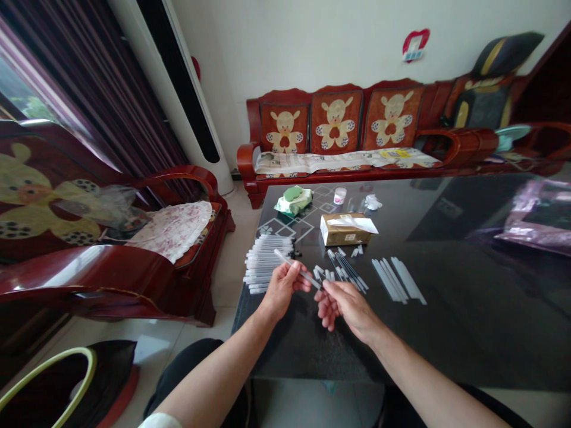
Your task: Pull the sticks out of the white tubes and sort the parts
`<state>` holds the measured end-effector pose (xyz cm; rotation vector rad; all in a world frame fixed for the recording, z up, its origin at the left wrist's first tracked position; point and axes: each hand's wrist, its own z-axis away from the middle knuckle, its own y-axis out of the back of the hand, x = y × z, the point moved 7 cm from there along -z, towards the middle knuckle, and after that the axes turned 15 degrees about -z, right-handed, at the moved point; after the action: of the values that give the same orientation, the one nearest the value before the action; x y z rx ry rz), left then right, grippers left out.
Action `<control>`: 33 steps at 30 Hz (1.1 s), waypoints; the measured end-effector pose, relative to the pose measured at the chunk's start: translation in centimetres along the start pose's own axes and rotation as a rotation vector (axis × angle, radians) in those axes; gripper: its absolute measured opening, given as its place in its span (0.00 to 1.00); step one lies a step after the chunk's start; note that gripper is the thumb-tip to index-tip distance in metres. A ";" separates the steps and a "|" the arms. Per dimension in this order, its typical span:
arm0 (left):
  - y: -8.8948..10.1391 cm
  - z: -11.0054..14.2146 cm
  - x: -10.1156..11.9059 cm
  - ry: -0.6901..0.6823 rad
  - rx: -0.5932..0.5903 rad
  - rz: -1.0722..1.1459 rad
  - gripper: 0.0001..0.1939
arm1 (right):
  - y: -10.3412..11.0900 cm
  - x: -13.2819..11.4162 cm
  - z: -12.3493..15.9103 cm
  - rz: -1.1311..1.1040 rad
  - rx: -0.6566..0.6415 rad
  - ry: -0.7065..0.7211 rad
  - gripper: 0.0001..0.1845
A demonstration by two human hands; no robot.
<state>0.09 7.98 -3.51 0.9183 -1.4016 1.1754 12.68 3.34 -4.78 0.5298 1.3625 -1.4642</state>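
Observation:
A slim translucent pen (307, 276) slants between my two hands above the near side of the dark table. My left hand (285, 285) is closed around its middle, with the whitish capped end pointing up and left. At the pen's dark lower end, the thumb and fingers of my right hand (341, 303) pinch it. Left of my left hand lies a stack of similar capped pens (267, 261). Just beyond my right hand are several dark refills (350, 270) and small white caps (323, 273). Farther right lie several empty-looking translucent tubes (392, 279).
Behind the pens stands a tissue box (348, 230). A green wipes pack (293, 201), a small white jar (339, 195) and a crumpled tissue (373, 202) lie farther back. Purple plastic wrapping (539, 217) is at the right. A bin (84, 380) stands on the floor at left.

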 end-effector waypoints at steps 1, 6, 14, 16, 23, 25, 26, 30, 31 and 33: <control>0.0 0.0 0.0 -0.002 -0.005 0.000 0.18 | -0.1 0.0 0.0 0.001 -0.009 -0.002 0.24; -0.1 0.1 0.0 -0.008 -0.023 -0.002 0.18 | 0.3 -0.7 0.1 0.024 0.041 0.086 0.18; 0.0 0.0 0.0 -0.013 -0.014 -0.003 0.17 | 0.0 -0.2 0.1 0.013 -0.004 0.010 0.23; -0.1 0.1 0.1 -0.018 -0.024 -0.001 0.17 | 0.2 -0.5 0.1 0.025 0.013 0.056 0.19; -0.1 0.0 0.1 -0.013 -0.024 0.002 0.17 | 0.1 0.0 0.2 0.000 0.007 -0.037 0.24; -0.1 0.0 0.1 -0.011 -0.021 0.000 0.17 | 0.0 0.0 0.2 -0.013 -0.015 -0.044 0.24; -0.1 0.0 0.1 -0.012 -0.021 0.001 0.17 | 0.0 -0.1 0.2 -0.018 -0.019 -0.025 0.22; -0.1 0.0 0.0 -0.006 -0.021 -0.001 0.18 | 0.3 -0.1 0.1 -0.044 -0.007 -0.005 0.19; -0.1 0.0 0.0 -0.002 -0.019 -0.003 0.18 | 0.3 0.1 0.1 -0.052 -0.009 -0.031 0.21; 0.0 0.0 -0.1 0.002 -0.017 -0.007 0.19 | 0.1 0.4 0.2 -0.063 -0.025 -0.079 0.24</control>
<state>0.16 8.01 -3.61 0.9097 -1.4036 1.1573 12.69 3.05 -5.11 0.4116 1.3441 -1.5016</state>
